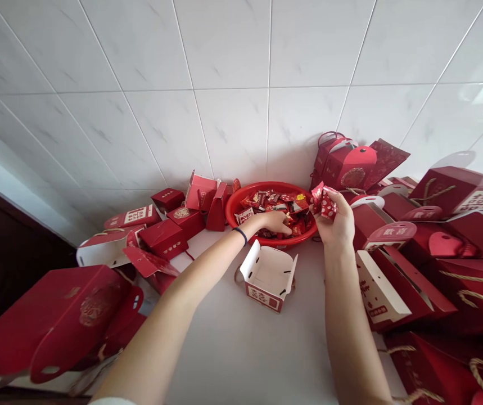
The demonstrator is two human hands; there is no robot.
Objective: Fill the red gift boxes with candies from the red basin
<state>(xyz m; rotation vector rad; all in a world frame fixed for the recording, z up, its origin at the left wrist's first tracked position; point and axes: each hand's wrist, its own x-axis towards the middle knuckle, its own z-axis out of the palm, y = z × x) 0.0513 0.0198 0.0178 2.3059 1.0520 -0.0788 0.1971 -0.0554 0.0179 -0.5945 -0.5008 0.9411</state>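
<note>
My left hand (275, 221) reaches into a red plastic basin (241, 194) filled with wrapped candies (272, 198). Its fingers point down among the wrappers, and what they may pinch is hidden. Over the basin's right rim, my right hand (339, 220) is closed around several red candy packets (324, 202), some with white dots. Just in front of the basin stands a small gift box (269, 278), its top open and its white inside bare. A rope handle shows at its side.
Red gift boxes (165, 236) crowd the left of the white table (241, 349), with a large one (55, 315) nearest me. More red boxes with rope handles (418, 281) pile up on the right. A tiled wall (233, 124) rises behind the basin.
</note>
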